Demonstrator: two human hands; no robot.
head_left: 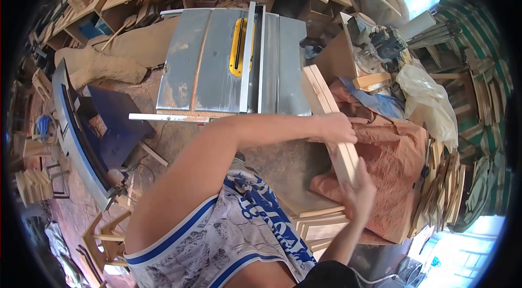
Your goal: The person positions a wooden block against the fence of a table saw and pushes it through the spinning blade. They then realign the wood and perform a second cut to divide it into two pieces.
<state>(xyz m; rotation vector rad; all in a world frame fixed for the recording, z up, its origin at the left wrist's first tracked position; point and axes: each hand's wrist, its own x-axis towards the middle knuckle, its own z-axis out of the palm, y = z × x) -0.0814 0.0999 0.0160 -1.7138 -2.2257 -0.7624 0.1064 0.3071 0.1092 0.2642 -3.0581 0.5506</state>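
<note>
A pair of light wooden strips [321, 91], lying side by side lengthwise, is held up to the right of the table saw [182, 65]. My left hand [334, 127] reaches across and is closed around the strips near their middle. Lower down, my right hand [361, 193] grips their near end, its fingers partly hidden behind the wood. The far end of the strips sits close to the saw table's front right corner.
The saw has a yellow insert [237, 47] and a metal fence [250, 60]. A brown cover [386, 163] drapes something at the right. Wooden frames [323, 228] stand near my body, and a blue metal machine part [117, 119] is at left.
</note>
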